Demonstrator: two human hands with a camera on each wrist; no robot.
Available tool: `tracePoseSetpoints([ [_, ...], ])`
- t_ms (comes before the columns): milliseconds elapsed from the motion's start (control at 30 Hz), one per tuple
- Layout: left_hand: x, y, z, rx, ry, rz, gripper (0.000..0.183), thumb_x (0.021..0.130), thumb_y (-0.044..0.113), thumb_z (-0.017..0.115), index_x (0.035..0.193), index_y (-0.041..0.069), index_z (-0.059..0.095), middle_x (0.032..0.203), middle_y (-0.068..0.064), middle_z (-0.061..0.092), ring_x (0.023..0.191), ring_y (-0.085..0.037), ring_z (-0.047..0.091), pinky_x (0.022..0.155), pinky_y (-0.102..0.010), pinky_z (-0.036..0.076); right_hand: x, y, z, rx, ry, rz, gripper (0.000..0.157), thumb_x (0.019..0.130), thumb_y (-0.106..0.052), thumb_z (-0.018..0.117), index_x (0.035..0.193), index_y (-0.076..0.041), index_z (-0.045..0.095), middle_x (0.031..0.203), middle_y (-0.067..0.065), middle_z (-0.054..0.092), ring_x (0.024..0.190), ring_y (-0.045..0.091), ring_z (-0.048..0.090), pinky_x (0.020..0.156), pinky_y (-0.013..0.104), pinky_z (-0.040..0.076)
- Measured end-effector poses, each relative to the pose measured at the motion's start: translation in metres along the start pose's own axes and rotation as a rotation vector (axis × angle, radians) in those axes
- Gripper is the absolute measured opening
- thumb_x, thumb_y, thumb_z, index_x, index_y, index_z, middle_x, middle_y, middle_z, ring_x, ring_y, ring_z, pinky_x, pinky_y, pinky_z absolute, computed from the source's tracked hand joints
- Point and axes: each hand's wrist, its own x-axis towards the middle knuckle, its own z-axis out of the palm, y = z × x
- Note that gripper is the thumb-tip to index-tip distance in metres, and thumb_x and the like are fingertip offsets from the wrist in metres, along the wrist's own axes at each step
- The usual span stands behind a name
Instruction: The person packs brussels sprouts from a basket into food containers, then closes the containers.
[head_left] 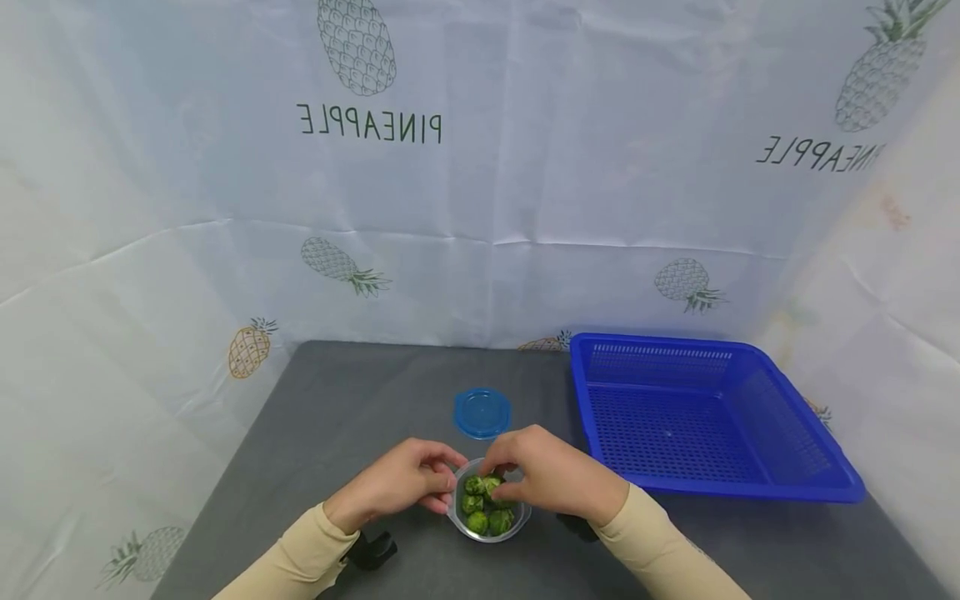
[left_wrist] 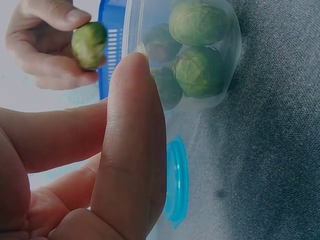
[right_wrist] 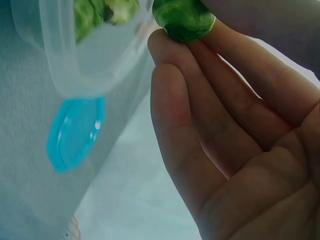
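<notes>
A clear plastic container [head_left: 491,540] holding several green Brussels sprouts [head_left: 477,522] stands on the table in front of me. My left hand [head_left: 401,481] grips its left rim between thumb and fingers. Over the container's right side is my right hand [head_left: 551,475], pinching one Brussels sprout [right_wrist: 185,22] with thumb and fingertips. From the left wrist view, that sprout shows above the rim, apart from those inside. Just beyond the container lies a round blue lid [head_left: 482,413], flat on the table.
To the right on the grey table [head_left: 345,400] sits a large blue plastic basket [head_left: 652,483] with slotted walls. Behind the table hangs a white curtain [head_left: 480,183] printed with pineapples. A black strap [head_left: 371,552] shows at the left wrist.
</notes>
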Motion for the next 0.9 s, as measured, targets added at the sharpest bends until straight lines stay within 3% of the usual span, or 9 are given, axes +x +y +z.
tracePoseSetpoints([
  [233,0.0,0.001,0.0,0.001,0.0,0.006,0.035,0.106,0.007,0.066,0.14,-0.005,0.066,0.103,-0.014,0.07,0.084,-0.019,0.075,0.081,-0.037,0.07,0.004,-0.002,0.017,-0.004,-0.019,-0.001,0.021,0.093,-0.012,0.087,0.114,-0.013,0.084,0.112,-0.006,0.079,0.098,-0.002,0.071,0.083,0.015,0.061],
  [900,0.0,0.001,-0.002,0.018,-0.004,0.012,0.033,0.106,0.006,0.066,0.138,-0.003,0.067,0.103,-0.014,0.071,0.082,-0.017,0.074,0.08,-0.035,0.07,0.008,0.0,0.028,-0.016,0.003,-0.023,0.021,0.093,-0.008,0.086,0.114,-0.014,0.084,0.113,-0.007,0.079,0.103,0.001,0.071,0.085,0.017,0.061],
])
